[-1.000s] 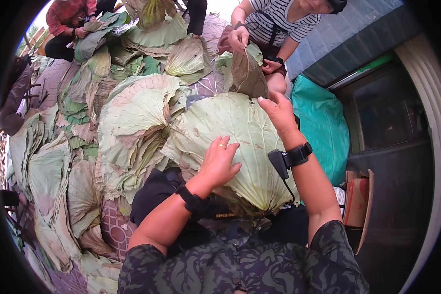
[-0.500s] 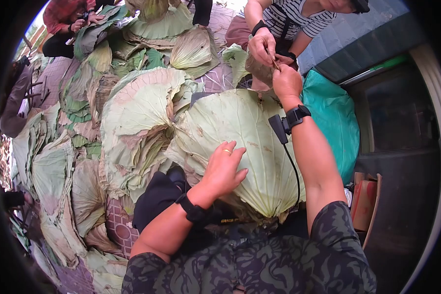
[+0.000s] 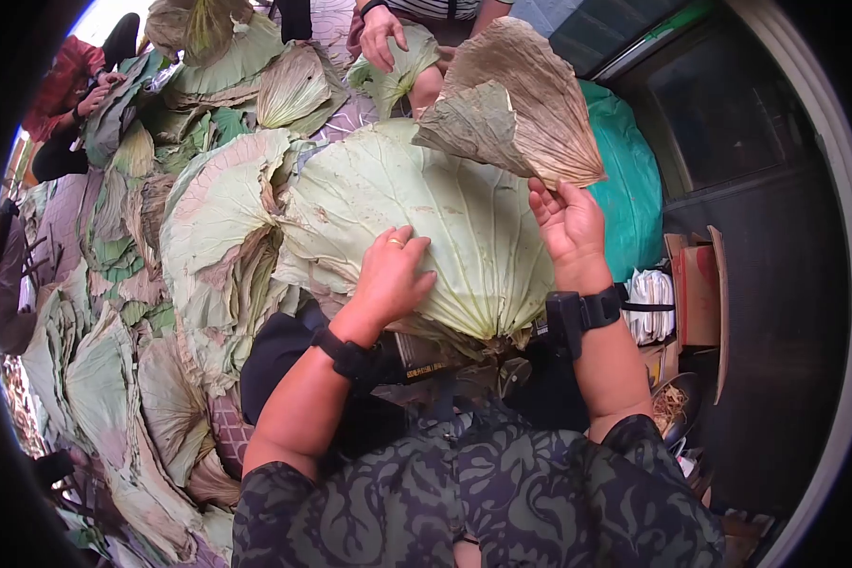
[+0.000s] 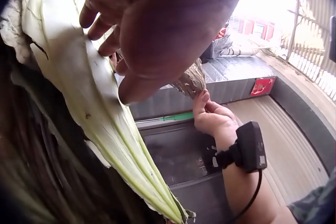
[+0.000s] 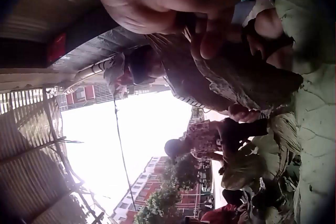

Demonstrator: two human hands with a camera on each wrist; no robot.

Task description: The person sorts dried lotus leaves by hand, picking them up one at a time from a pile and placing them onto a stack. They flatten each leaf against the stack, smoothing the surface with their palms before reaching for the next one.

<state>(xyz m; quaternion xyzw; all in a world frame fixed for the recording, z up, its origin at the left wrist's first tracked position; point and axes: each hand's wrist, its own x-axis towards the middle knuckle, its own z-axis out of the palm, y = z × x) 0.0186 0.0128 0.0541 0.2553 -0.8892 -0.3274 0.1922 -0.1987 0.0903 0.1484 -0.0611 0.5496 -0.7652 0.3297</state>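
Two leaves in our hands

Our left hand (image 3: 391, 275) lies flat, fingers straight, on the green leaf (image 3: 445, 218) across our lap. Our right hand (image 3: 568, 222), apart from it at the leaf's right edge, pinches the brown leaf (image 3: 530, 104), which fans upward above the fingers.

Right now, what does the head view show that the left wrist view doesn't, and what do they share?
Only the head view shows the whole pale green lotus leaf on the lap, the heap of leaves on the ground, the teal sack and another person's hand. Only the left wrist view shows that leaf edge-on beneath the left hand, plus the red sign. Both show the right hand holding the dried brown leaf.
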